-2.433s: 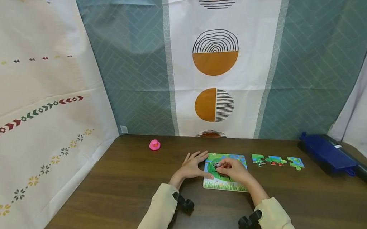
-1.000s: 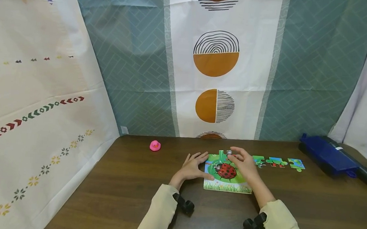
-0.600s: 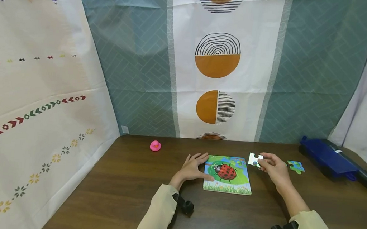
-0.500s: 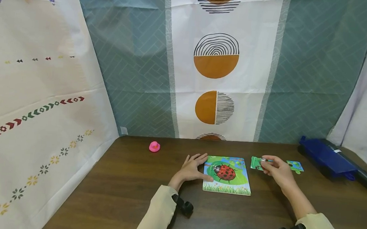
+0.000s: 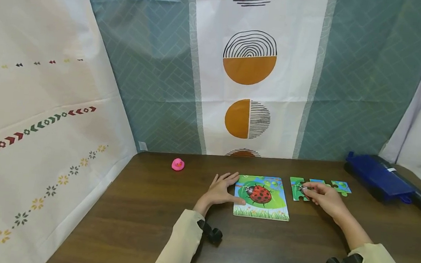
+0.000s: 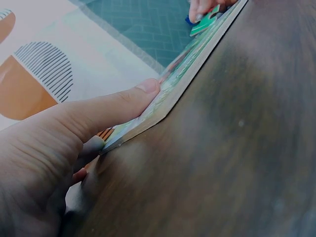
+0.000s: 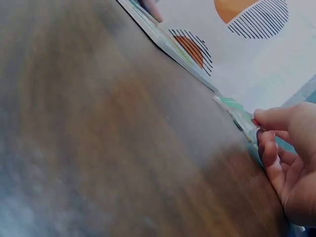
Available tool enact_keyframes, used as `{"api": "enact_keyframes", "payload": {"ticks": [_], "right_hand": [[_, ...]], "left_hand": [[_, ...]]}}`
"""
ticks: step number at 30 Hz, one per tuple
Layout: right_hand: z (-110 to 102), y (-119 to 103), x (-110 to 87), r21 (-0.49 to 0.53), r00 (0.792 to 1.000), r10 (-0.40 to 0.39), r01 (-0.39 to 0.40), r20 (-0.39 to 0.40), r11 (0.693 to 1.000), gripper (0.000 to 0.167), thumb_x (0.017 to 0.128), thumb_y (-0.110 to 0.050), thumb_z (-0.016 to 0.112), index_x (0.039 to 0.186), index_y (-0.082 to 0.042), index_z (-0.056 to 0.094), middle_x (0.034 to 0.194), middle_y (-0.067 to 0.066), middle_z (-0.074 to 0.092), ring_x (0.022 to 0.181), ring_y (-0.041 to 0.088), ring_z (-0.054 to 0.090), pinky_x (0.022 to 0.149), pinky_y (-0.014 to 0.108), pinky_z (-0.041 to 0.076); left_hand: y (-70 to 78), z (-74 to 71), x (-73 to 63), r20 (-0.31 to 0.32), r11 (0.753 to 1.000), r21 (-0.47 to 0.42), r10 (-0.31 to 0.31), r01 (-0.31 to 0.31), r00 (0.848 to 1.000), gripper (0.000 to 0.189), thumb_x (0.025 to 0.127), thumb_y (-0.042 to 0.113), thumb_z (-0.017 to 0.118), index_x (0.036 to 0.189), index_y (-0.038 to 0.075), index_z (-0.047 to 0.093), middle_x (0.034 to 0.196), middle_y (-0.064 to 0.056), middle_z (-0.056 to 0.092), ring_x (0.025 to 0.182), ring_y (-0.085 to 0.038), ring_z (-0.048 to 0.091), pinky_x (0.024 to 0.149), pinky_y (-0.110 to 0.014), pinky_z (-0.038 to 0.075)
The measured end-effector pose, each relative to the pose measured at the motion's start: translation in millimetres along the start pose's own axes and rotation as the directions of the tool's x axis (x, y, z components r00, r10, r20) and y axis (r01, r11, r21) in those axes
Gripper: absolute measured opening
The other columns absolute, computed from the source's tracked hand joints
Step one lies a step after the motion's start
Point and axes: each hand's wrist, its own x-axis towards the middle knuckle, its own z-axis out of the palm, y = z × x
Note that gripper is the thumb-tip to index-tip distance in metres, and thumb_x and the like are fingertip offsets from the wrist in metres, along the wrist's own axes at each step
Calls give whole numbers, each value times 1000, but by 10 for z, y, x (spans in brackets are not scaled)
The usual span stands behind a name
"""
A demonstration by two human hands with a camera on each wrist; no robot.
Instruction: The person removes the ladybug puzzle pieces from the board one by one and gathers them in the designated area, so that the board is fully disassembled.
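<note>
Green puzzle section point(image 5: 297, 186) pinched by my right hand point(image 5: 325, 198), right of the ladybird board point(image 5: 262, 197)

Position: the section lies just left of my right hand, its longer side running near to far. I have it by its right edge, on or barely above the table point(image 5: 151, 226); cannot tell which. The ladybird board is left of it, near but apart, a strip of table between. My right hand is the nearer one; my left hand point(image 5: 221, 190) is well apart, at the board's left edge.

Grip: right thumb and finger drawn together on the section, no gap seen. Left fingers spread, thumb resting on the board's face, clasping nothing.

Count: two hands; one board; one green section by outline, possibly two pieces edge to edge, seam too fine to be sure. One sky-blue piece point(image 5: 316, 180), partly behind my right hand; one blue-and-green piece point(image 5: 341, 185) farther right. One pink duck point(image 5: 177, 164), far left; one blue dustpan point(image 5: 379, 175), far right
</note>
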Motion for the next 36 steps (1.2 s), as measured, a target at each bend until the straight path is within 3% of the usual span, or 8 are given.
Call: {"api": "enact_keyframes", "payload": {"ticks": [13,18,25,36], "right_hand": [[-28,43,-4,-59,998,-21,18,-51,998,50,94,-32,65,120,10,59,85,1,67,68,6,54,60,22,50],[-13,34,-15,-115,996,-18,8,-87,993,50,93,-35,66,117,9,63,82,3,66,67,7,54,58,23,48],[12,-16,-46,-248,989,-40,3,-141,969,43,91,-36,68,101,6,68,84,12,69,71,14,56,61,27,43],[13,-43,-62,-294,989,-66,24,-136,956,36,90,-33,70,94,3,69,82,11,70,71,18,60,60,28,45]], "left_hand": [[-9,0,7,4,1000,9,9,-9,1000,92,78,40,80,153,16,33,162,0,27,153,-28,17,124,-56,-1],[-5,-2,7,0,1000,10,1,-1,1000,91,78,40,80,153,16,34,162,2,28,153,-27,16,125,-55,-1],[-20,-2,8,-2,1000,11,-2,2,1000,91,78,41,80,153,17,35,162,2,28,153,-27,16,125,-55,-1],[-30,7,17,-5,1000,9,-4,4,1000,90,78,41,79,153,18,35,162,3,28,153,-26,16,125,-53,-2]]}}
